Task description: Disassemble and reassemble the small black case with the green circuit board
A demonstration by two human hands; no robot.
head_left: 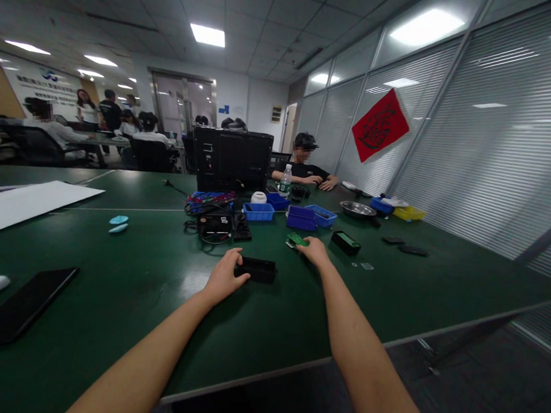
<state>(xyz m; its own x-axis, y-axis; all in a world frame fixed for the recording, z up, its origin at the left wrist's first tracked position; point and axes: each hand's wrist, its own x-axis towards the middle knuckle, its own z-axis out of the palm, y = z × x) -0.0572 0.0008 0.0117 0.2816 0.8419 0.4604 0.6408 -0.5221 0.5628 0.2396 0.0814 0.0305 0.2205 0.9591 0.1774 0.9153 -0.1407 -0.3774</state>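
Observation:
My left hand (226,275) grips the left end of a black rectangular plastic housing (260,270), thumb at the near side and fingers at the far side. The housing lies on the green table (172,342) with its hollow side up. In my right hand (314,251) is a small green circuit board (298,239), pinched at its right edge just above or on the table; I cannot tell which. A second black housing (346,242), with a green part inside it, sits to the right of that hand. Near it lie a small ring (354,264) and a clear flat piece (367,266).
Blue bins (301,218), a black power unit with cables (214,226) and a monitor (233,157) stand behind my hands. A metal bowl (358,209) and yellow tray (408,213) are at the right. Across the table sits a person (305,166). A black panel (26,306) lies left.

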